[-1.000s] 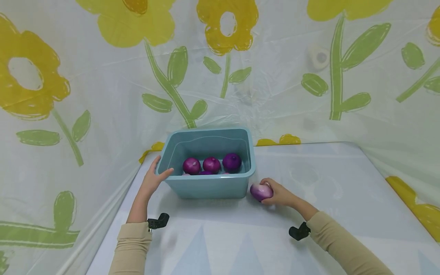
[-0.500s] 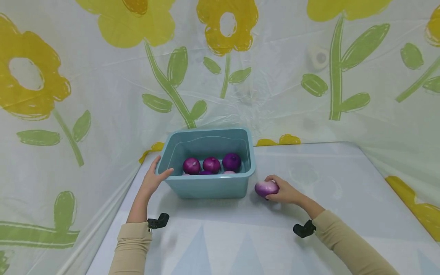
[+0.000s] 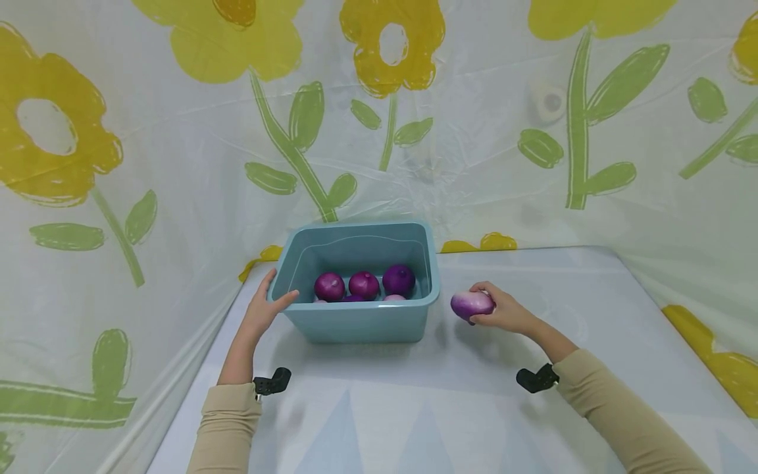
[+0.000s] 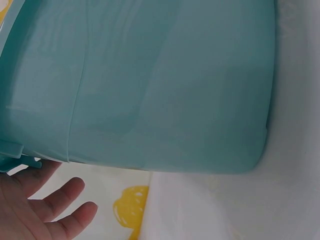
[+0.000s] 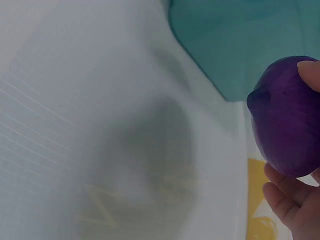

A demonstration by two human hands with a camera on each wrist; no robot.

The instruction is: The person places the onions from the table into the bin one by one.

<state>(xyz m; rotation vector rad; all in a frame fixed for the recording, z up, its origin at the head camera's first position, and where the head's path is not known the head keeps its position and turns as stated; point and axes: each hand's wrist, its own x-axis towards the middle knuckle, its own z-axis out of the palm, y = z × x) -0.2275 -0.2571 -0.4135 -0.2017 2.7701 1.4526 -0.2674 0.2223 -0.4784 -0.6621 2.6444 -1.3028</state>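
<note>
In the head view, a blue-green plastic bin (image 3: 361, 324) stands on the table with several red onions (image 3: 364, 285) inside, some partly hidden by its front wall. My left hand (image 3: 261, 312) holds the bin's front left corner, thumb over the rim and fingers along the outer left side. The left wrist view shows fingers (image 4: 65, 197) spread by the rim, the first one touching under it. Right of the bin, my right hand (image 3: 502, 311) grips a red onion (image 3: 472, 304) between thumb and fingers, held above the table. The right wrist view shows this onion's pointed tip facing away from the palm.
The white table (image 3: 379, 408) has pale blue triangles printed near its front. A curtain (image 3: 474, 164) with yellow flowers hangs behind the table and at both sides. Small black cameras (image 3: 274, 381) sit on both wrists.
My right hand has carried the onion up off the table and to the right, away from the bin. The left hand and the bin have stayed in place.
</note>
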